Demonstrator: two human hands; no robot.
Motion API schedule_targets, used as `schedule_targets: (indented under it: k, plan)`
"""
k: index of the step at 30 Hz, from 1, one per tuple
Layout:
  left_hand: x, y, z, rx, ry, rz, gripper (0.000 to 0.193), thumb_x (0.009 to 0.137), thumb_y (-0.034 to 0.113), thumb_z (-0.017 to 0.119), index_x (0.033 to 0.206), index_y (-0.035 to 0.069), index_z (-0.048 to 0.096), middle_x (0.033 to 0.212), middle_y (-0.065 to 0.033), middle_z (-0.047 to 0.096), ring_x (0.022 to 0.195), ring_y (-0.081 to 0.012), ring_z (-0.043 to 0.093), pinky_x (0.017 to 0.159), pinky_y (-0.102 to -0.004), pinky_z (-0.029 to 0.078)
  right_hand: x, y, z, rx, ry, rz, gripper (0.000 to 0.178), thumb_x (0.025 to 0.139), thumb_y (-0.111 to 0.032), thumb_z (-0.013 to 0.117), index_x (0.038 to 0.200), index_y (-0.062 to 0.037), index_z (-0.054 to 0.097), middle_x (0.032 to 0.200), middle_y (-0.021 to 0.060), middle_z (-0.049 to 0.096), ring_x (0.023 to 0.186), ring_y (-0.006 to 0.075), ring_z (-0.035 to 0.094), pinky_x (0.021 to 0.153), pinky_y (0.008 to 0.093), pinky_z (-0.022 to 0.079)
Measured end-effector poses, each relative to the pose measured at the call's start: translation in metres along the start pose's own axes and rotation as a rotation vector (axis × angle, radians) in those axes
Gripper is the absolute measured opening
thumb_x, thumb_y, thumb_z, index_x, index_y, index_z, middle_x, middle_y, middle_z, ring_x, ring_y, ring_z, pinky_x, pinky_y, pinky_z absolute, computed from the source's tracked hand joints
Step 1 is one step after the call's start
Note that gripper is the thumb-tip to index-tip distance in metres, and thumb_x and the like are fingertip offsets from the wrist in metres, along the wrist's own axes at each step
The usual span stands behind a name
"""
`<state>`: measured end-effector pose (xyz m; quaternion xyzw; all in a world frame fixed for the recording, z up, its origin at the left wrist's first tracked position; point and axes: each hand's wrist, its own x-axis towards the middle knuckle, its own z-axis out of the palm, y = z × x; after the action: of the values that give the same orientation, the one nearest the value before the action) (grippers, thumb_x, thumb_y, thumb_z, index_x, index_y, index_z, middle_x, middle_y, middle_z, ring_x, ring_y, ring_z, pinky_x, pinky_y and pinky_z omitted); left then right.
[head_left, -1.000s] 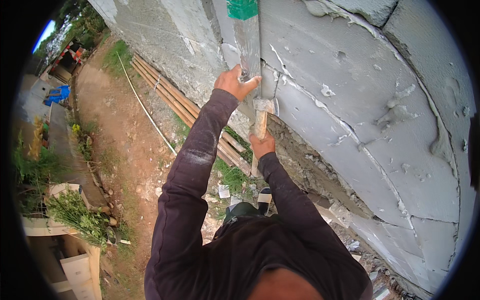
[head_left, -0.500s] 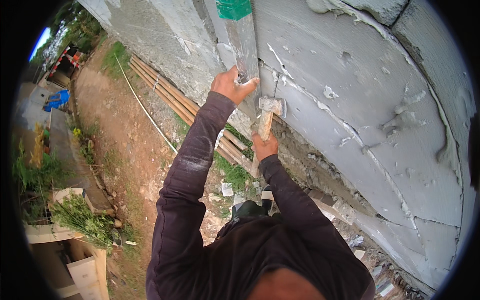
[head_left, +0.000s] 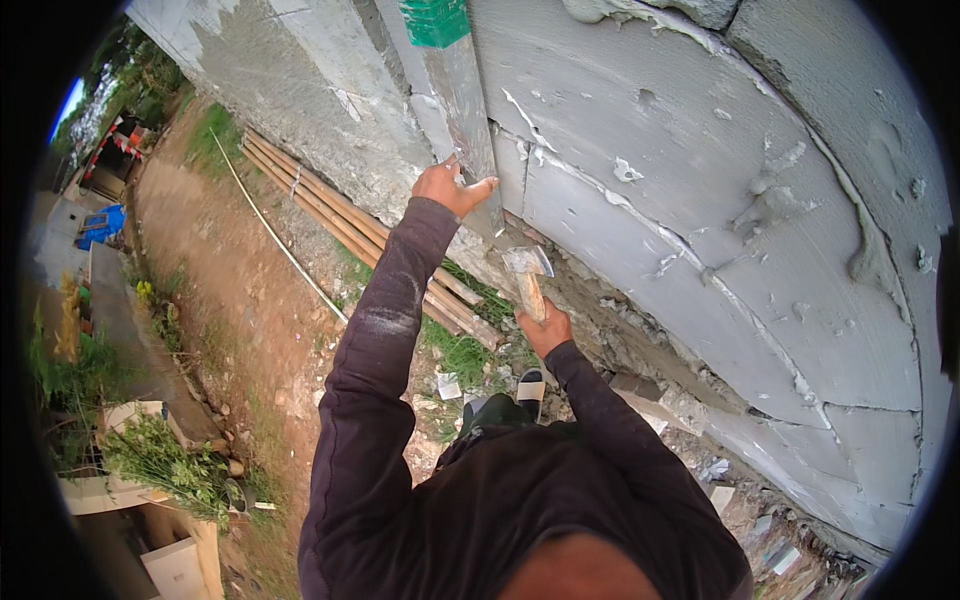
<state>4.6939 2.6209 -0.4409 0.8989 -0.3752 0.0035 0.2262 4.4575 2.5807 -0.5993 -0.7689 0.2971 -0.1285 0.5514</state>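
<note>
A long grey metal straightedge (head_left: 460, 105) with a green end (head_left: 435, 22) lies against the block wall (head_left: 640, 120). My left hand (head_left: 448, 188) is closed round its lower part, the thumb laid across the face. In my right hand (head_left: 547, 327) is a hatchet (head_left: 529, 265), held by its short wooden handle. The mortar-smeared head sits just below the straightedge's lower end, apart from it. Part of the handle is hidden by my fingers.
Rough mortar lines the block joints. Bundled bamboo poles (head_left: 320, 205) and a thin white pipe (head_left: 275, 225) lie on the dirt at left. Rubble (head_left: 715, 470) and a concrete ledge (head_left: 665, 400) run along the wall's foot. A slipper (head_left: 531, 386) shows below my hands.
My right hand has drawn the hatchet down toward me, away from beside the straightedge. My left hand keeps its hold on the bar. The whole view has shifted slightly.
</note>
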Motion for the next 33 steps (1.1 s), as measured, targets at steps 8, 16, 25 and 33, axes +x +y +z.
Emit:
schedule_targets:
  k: [8,16,25,33]
  plan:
    - [-0.006,0.009,-0.005,-0.121,-0.010,-0.022,0.077,0.064,0.054,0.066,0.103,-0.012,0.054,0.084,-0.0263,0.061,0.083,-0.0360,0.060,0.073,-0.0382,0.048,-0.014,0.009,-0.016,-0.125,0.093,0.041,0.046,0.075,-0.033,0.061,0.101,0.0042,0.054,0.082,0.0198,0.062,0.075,0.0279,0.061,0.067,0.0352,0.046]
    - [-0.007,-0.026,0.000,-0.266,0.022,0.054,0.074,0.064,0.051,0.069,0.113,-0.003,0.052,0.100,-0.0211,0.059,0.092,-0.0305,0.058,0.077,-0.0358,0.046,0.013,-0.046,-0.009,0.330,0.313,-0.122,0.036,0.076,-0.027,0.062,0.094,0.0035,0.056,0.080,0.0152,0.063,0.076,0.0248,0.061,0.070,0.0322,0.046]
    - [0.026,0.025,-0.082,-0.414,0.271,0.095,0.073,0.060,0.051,0.074,0.104,-0.004,0.054,0.092,-0.0137,0.060,0.074,-0.0193,0.052,0.069,-0.0333,0.045,0.054,-0.041,0.033,0.530,0.244,-0.061,0.037,0.074,-0.026,0.063,0.099,0.0008,0.057,0.082,0.0150,0.063,0.077,0.0222,0.060,0.071,0.0323,0.045]
    - [0.031,0.038,-0.077,-0.397,0.380,0.143,0.069,0.054,0.046,0.080,0.087,-0.008,0.052,0.079,-0.0151,0.057,0.076,-0.0209,0.055,0.067,-0.0317,0.045,0.056,-0.028,0.044,0.496,0.288,-0.158,0.027,0.078,-0.021,0.062,0.093,0.0009,0.057,0.071,0.0060,0.059,0.059,0.0117,0.055,0.053,0.0289,0.046]
